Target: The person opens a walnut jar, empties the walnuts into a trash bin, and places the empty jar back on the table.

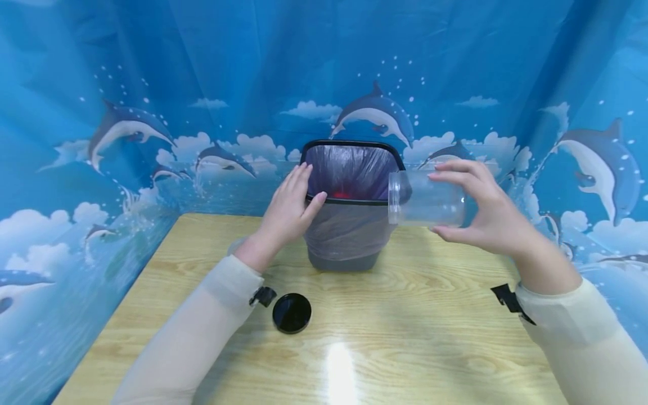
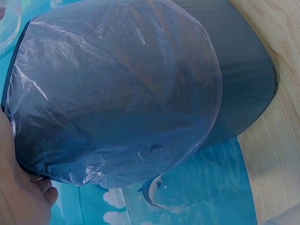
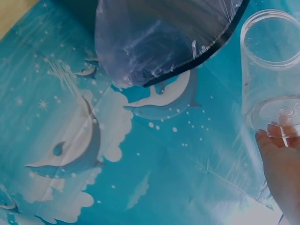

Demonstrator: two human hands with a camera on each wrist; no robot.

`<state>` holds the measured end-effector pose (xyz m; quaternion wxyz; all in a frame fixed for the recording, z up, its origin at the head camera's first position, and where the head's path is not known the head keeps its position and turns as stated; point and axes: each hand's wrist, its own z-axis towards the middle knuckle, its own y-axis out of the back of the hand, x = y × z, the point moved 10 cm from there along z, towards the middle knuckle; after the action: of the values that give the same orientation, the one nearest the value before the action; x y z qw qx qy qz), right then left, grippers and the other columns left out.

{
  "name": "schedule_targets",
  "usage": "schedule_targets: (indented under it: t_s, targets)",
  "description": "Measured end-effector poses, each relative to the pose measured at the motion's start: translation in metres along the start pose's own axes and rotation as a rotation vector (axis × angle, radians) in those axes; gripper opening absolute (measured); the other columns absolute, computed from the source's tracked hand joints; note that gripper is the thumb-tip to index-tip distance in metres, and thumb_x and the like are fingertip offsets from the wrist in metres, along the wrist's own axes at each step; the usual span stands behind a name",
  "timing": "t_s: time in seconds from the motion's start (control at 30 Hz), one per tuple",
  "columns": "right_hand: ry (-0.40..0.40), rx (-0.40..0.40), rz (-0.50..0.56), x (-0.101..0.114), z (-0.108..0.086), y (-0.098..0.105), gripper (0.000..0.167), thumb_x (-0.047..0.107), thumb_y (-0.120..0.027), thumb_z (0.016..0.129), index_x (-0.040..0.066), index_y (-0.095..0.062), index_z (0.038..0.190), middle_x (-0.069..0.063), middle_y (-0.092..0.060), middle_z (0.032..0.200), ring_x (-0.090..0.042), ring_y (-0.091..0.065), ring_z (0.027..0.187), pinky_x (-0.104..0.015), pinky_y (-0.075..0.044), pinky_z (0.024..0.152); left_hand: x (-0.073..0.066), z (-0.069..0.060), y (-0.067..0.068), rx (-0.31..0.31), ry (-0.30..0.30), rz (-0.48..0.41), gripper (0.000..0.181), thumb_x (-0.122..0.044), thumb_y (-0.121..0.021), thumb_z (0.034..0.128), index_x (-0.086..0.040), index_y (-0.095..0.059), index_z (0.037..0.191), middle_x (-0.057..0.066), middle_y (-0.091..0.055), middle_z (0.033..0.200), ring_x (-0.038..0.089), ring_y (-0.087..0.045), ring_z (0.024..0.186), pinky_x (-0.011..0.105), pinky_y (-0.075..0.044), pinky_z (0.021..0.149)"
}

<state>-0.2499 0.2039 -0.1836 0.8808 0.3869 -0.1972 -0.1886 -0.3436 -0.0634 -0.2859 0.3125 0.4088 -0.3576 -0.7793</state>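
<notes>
A dark trash bin (image 1: 349, 236) with a translucent liner bag (image 2: 117, 93) folded over its black rim stands towards the back of the table. My left hand (image 1: 286, 208) holds the bin at its front left corner, thumb at the front rim and fingers along the left side. My right hand (image 1: 481, 208) grips a clear jar (image 1: 425, 199) by its base end, between thumb and fingers. The jar lies sideways in the air, its uncapped mouth at the bin's right edge; no contents show in it. Something red (image 1: 341, 195) shows inside the bin, its kind unclear.
A round black lid (image 1: 292, 313) lies on the wooden table (image 1: 420, 337), near my left wrist. Part of a clear object (image 1: 235, 245) shows behind that wrist. A blue dolphin-print curtain (image 1: 228, 73) surrounds the table at the back and sides.
</notes>
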Motion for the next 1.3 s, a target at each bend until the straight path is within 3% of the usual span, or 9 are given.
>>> schedule_targets:
  t_s: [0.1, 0.33, 0.63, 1.1, 1.3]
  targets:
    - [0.006, -0.012, 0.055, 0.000, -0.007, -0.005, 0.077, 0.025, -0.087, 0.071, 0.000, -0.056, 0.136, -0.016, -0.045, 0.146, -0.025, -0.035, 0.138, -0.021, -0.034, 0.107, 0.000, 0.001, 0.000, -0.002, -0.001, 0.003, 0.078, -0.062, -0.027, 0.1035, -0.010, -0.014, 0.161, 0.009, -0.012, 0.167, 0.024, -0.007, 0.153, 0.048, -0.011, 0.123]
    - [-0.002, -0.033, 0.162, -0.004, -0.019, -0.018, 0.082, 0.006, -0.087, 0.061, -0.004, -0.054, 0.136, -0.021, -0.045, 0.143, -0.022, -0.040, 0.135, -0.025, -0.033, 0.111, 0.001, 0.001, -0.001, 0.002, -0.001, 0.008, 0.079, -0.062, -0.027, 0.1036, -0.010, -0.014, 0.161, 0.009, -0.012, 0.167, 0.024, -0.007, 0.153, 0.049, -0.012, 0.122]
    - [-0.070, -0.057, 0.329, -0.014, -0.039, -0.046, 0.090, -0.014, -0.087, 0.053, -0.008, -0.051, 0.135, -0.016, -0.044, 0.144, -0.021, -0.039, 0.135, -0.024, -0.032, 0.113, 0.002, -0.001, -0.001, 0.006, 0.005, 0.005, 0.078, -0.062, -0.026, 0.1037, -0.010, -0.014, 0.161, 0.008, -0.011, 0.167, 0.023, -0.006, 0.153, 0.047, -0.010, 0.123]
    - [-0.054, -0.122, 0.606, -0.011, -0.059, -0.077, 0.090, -0.029, -0.077, 0.050, -0.020, -0.042, 0.133, -0.040, -0.035, 0.134, -0.024, -0.039, 0.134, -0.029, -0.028, 0.117, 0.001, 0.001, 0.001, 0.016, 0.005, 0.021, 0.079, -0.063, -0.026, 0.1031, -0.011, -0.013, 0.161, 0.008, -0.010, 0.167, 0.023, -0.005, 0.154, 0.048, -0.010, 0.123]
    - [-0.069, -0.108, 0.636, -0.017, -0.070, -0.097, 0.093, -0.029, -0.079, 0.050, -0.016, -0.044, 0.135, -0.027, -0.040, 0.140, -0.024, -0.040, 0.134, -0.027, -0.033, 0.114, 0.001, 0.000, 0.000, 0.015, 0.004, 0.023, 0.079, -0.062, -0.026, 0.1034, -0.010, -0.014, 0.161, 0.008, -0.011, 0.167, 0.023, -0.005, 0.154, 0.046, -0.009, 0.123]
